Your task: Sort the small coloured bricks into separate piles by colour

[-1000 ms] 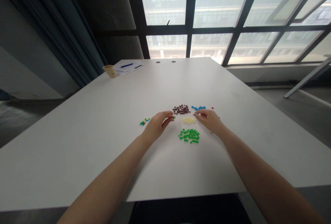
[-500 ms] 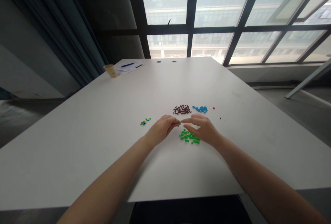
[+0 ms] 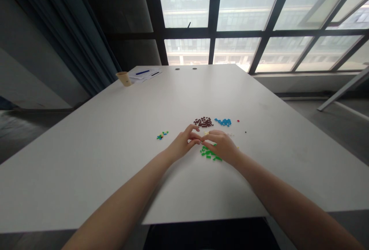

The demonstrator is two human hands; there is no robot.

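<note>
My left hand (image 3: 183, 143) and my right hand (image 3: 220, 145) meet fingertip to fingertip over the white table (image 3: 115, 157). Both pinch something tiny between them that I cannot make out. Just below and partly under my right hand lies a pile of small green bricks (image 3: 208, 153). Beyond the hands sit a dark brown brick pile (image 3: 203, 121) and a blue brick pile (image 3: 223, 121). The cream pile is almost wholly hidden by my right hand. A small mixed cluster of blue, green and yellow bricks (image 3: 162, 135) lies left of my left hand.
A single red piece (image 3: 238, 120) and a dark piece (image 3: 245, 132) lie to the right. At the far left corner stand a tan paper cup (image 3: 123, 78) and papers with pens (image 3: 144, 74). Large windows run behind the table.
Both hands came together from either side of the cream pile, moved slightly nearer to me over the green pile, and their fingertips now touch.
</note>
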